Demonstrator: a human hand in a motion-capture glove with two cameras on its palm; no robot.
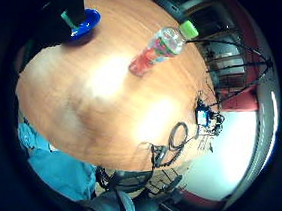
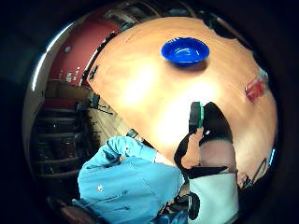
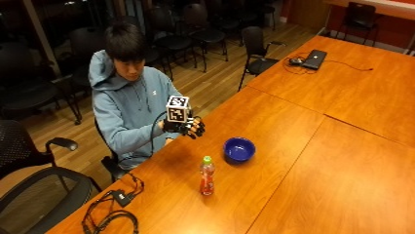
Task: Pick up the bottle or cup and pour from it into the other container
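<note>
A clear bottle (image 3: 207, 176) with a green cap and reddish contents stands upright on the wooden table (image 3: 311, 161). A blue bowl (image 3: 239, 149) sits a little beyond it, apart from it. My gloved right hand (image 3: 189, 127) hovers above the table's near edge, close to the person's chest, holding nothing, its fingers loosely curled. It is well short of both bottle and bowl. The palm views show the bottle (image 1: 158, 48) and the bowl (image 2: 185, 51) from a distance on the table.
A small black device with coiled cables (image 3: 110, 214) lies at the table's near corner. A laptop (image 3: 315, 59) sits at the far end. Chairs (image 3: 39, 185) stand around the table's left side.
</note>
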